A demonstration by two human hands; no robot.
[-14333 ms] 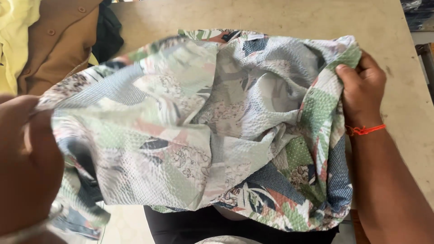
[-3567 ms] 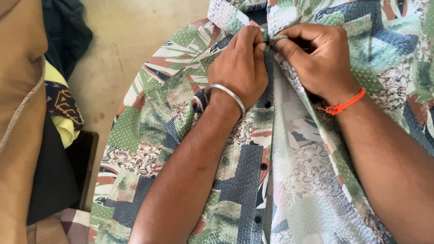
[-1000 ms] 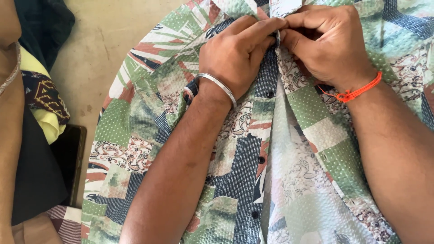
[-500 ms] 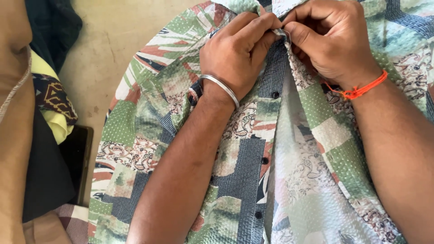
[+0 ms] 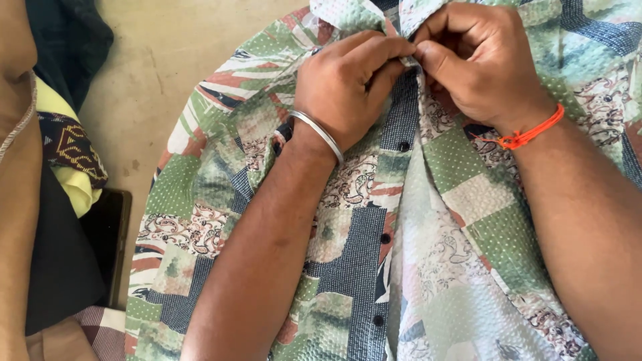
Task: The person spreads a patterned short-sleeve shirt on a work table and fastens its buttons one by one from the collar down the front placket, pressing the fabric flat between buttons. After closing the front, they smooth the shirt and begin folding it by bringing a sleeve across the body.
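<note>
Shirt [image 5: 348,267] shifted slightly, both hands pinching collar, clothes pile [image 5: 60,147] left

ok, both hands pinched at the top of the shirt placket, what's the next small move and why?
Probably drop to the next dark button just below. The left hand and right hand meet at the neck of the patchwork shirt, while beneath them the front panels lie parted and the lower buttons sit exposed.

bare table strip [image 5: 174,80] left of shirt [image 5: 221,200]: passable | far left: clothes pile [image 5: 60,147], phone [image 5: 110,247] block
</note>
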